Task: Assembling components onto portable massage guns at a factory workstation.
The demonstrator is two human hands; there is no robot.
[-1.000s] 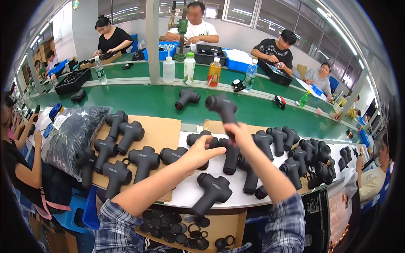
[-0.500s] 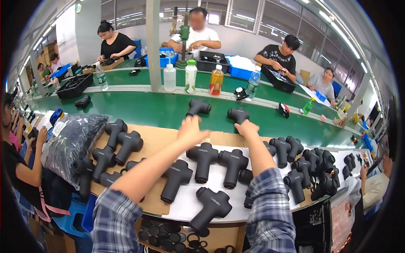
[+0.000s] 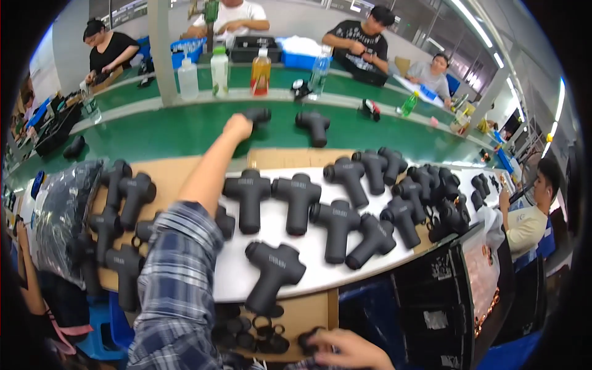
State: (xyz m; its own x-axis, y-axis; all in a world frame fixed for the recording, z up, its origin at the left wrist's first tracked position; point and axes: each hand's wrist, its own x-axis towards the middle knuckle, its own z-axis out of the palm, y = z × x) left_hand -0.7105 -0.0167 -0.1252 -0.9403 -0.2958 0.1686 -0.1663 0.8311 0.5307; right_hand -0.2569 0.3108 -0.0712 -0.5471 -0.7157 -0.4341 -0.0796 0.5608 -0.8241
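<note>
On the green belt, my left hand (image 3: 238, 127) is closed around the handle of a dark grey T-shaped massage gun (image 3: 258, 115); the hand hides most of that handle. Just right of it another massage gun (image 3: 314, 126) lies on the belt, untouched. My right hand (image 3: 353, 351) is low at the front edge, fingers apart, over a cardboard box (image 3: 320, 303) of black rings and caps. Its fingertips are at a black round part (image 3: 306, 340), without a visible grip. Between my hands, a massage gun (image 3: 274, 271) lies at the white board's near edge.
More massage guns (image 3: 296, 200) cover the white board (image 3: 237, 277) and the cardboard at left. A plastic bag of dark parts (image 3: 65, 216) bulges at left. Bottles (image 3: 219, 71) line the ledge beyond the belt. Several co-workers sit across and at the sides.
My right hand has left the far massage gun and come back down to the box at the front. My left hand has closed on its massage gun. The view has shifted to the right.
</note>
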